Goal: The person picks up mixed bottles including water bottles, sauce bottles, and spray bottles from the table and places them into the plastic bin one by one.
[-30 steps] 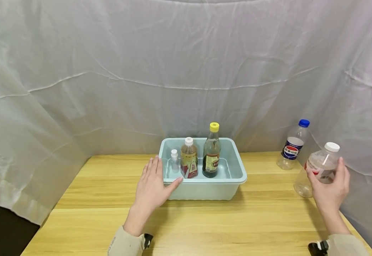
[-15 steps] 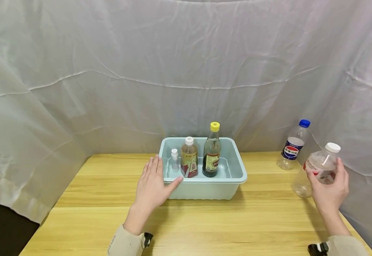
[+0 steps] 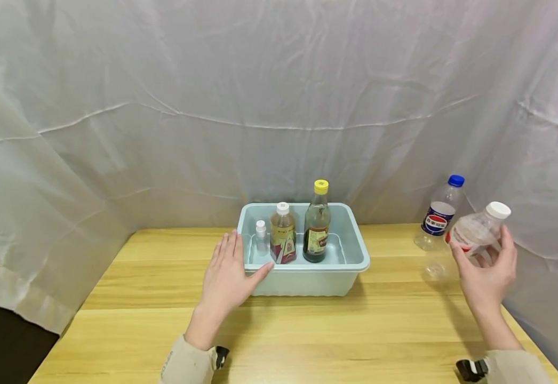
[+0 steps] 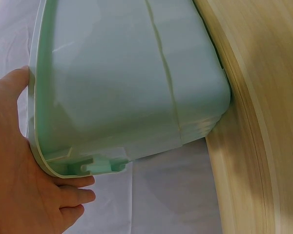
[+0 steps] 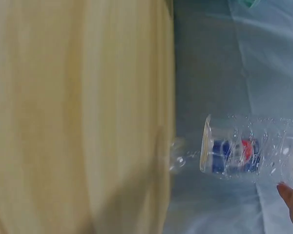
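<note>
My left hand [image 3: 227, 273] rests on the left front corner of a light blue plastic tub [image 3: 308, 282], fingers straight along its left rim, thumb on the front rim. In the left wrist view, the fingertips [image 4: 80, 196] show past the tub's outer corner. At the right, my right hand [image 3: 487, 272] grips a large clear plastic bottle [image 3: 471, 234] with a white cap and red-and-white label. That bottle is raised off the table and tilted, its base toward the tub. In the right wrist view, a blue cola label shows through the clear bottle [image 5: 278, 146].
Inside the tub stand a small white-capped clear bottle [image 3: 262, 240], a drink bottle [image 3: 284, 237] and a yellow-capped dark sauce bottle [image 3: 317, 229]. A blue-capped Pepsi bottle [image 3: 437, 218] stands behind the held one. Grey cloth [image 3: 279, 106] hangs behind the wooden table [image 3: 308, 336].
My right hand has lifted the clear bottle, moved it slightly left and tilted it, its base swinging left. My left hand stays on the tub.
</note>
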`<state>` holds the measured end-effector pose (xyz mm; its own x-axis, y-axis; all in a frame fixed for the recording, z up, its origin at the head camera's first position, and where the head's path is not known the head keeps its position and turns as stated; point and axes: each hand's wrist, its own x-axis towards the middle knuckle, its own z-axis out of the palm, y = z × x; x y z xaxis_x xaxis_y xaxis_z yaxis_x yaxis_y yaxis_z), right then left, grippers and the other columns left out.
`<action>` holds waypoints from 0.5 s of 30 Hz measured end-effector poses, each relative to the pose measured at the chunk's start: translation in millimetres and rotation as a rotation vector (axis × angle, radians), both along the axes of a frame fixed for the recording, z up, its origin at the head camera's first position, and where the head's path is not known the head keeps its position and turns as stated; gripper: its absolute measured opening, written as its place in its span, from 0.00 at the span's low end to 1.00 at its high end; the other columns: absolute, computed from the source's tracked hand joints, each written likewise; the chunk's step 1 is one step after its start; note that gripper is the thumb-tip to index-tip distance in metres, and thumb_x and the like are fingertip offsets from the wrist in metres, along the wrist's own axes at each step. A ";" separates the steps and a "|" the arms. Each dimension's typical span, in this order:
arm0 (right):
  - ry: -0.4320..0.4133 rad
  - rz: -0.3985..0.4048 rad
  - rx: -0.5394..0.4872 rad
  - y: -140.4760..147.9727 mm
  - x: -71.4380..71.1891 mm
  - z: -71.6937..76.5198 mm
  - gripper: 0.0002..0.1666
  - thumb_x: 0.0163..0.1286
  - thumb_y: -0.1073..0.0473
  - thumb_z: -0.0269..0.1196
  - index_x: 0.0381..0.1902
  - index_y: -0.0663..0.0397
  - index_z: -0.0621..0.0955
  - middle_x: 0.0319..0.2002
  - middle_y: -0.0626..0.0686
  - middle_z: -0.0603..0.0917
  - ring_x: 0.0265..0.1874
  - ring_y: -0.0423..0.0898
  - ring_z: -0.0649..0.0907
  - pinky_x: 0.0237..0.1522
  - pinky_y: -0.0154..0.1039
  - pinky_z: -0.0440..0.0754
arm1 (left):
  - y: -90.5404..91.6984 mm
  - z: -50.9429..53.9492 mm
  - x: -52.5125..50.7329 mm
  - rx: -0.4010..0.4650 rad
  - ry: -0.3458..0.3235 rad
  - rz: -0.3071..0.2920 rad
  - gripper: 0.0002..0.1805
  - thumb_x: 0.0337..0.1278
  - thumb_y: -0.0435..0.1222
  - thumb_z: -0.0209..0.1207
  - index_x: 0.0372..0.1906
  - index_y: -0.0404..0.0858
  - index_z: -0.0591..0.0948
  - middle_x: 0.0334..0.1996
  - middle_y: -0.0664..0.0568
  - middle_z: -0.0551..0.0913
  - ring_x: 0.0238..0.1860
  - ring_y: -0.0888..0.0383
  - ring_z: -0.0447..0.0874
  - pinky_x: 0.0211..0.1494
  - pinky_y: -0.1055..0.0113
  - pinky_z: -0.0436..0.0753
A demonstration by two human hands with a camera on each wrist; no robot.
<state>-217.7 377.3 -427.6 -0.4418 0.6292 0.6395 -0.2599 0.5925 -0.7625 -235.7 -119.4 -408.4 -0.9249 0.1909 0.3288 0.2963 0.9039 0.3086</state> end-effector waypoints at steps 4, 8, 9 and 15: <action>0.012 0.051 -0.031 -9.0 0.9 9.7 0.56 0.56 0.69 0.78 0.78 0.37 0.67 0.67 0.43 0.73 0.57 0.40 0.81 0.55 0.24 0.81 | 0.0 0.8 0.6 0.000 0.004 0.000 0.62 0.64 0.75 0.45 0.80 0.25 0.57 0.81 0.34 0.52 0.83 0.39 0.47 0.84 0.49 0.50; 0.008 0.106 -0.064 -17.8 1.9 19.6 0.56 0.57 0.70 0.77 0.79 0.38 0.65 0.70 0.47 0.73 0.60 0.42 0.81 0.57 0.26 0.81 | 0.2 0.9 1.0 0.001 0.002 0.002 0.62 0.64 0.75 0.46 0.80 0.25 0.57 0.82 0.34 0.52 0.83 0.39 0.48 0.84 0.48 0.50; 0.011 0.119 -0.068 -20.5 2.3 22.0 0.56 0.58 0.70 0.77 0.79 0.38 0.65 0.70 0.48 0.73 0.60 0.42 0.81 0.58 0.26 0.81 | 0.4 0.8 1.0 0.003 0.000 0.003 0.62 0.64 0.75 0.46 0.80 0.25 0.57 0.82 0.34 0.52 0.83 0.39 0.48 0.84 0.49 0.50; 0.070 0.190 -0.066 -38.2 3.1 35.6 0.57 0.56 0.74 0.76 0.80 0.41 0.64 0.70 0.49 0.72 0.59 0.42 0.81 0.55 0.25 0.82 | 0.4 0.2 0.6 0.013 0.007 0.004 0.62 0.64 0.75 0.47 0.79 0.25 0.58 0.82 0.34 0.53 0.83 0.39 0.48 0.84 0.48 0.51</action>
